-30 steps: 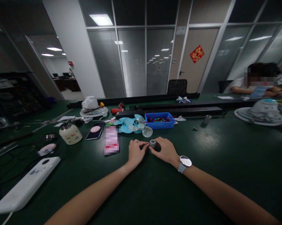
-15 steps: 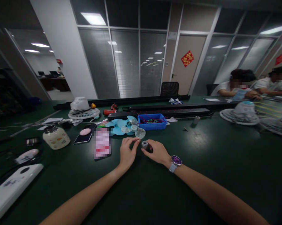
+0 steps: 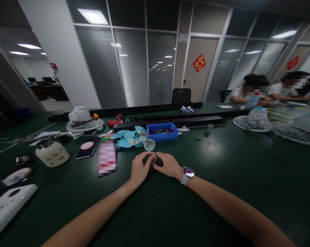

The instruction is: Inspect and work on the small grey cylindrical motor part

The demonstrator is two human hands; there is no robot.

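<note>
- The cylinder (image 3: 155, 158) is between the two hands, above or on the front part of the desk (image 3: 234, 163); the hands cover its base, so I cannot tell whether it rests there.
- The right hand (image 3: 168, 164) has its fingers curled half-closed round the cylinder's right side, thumb in front, probably to steady it.
- The left hand (image 3: 140, 168) has fingers and thumb drawn almost together at the cylinder's top, a pinch that suits small parts; whether they grip or only touch, I cannot tell.
- The box (image 3: 165, 138) lies beyond the hands, its walls likely meant to stop the wires inside from scattering.
- The blades (image 3: 126, 140) lie beside the box, perhaps for easy reach.
- A second cylinder (image 3: 209, 128) stands upright to the right, well apart, its shape suiting that stance.
- The bottle (image 3: 52, 155) stands far left, seemingly out of the left arm's way.
</note>
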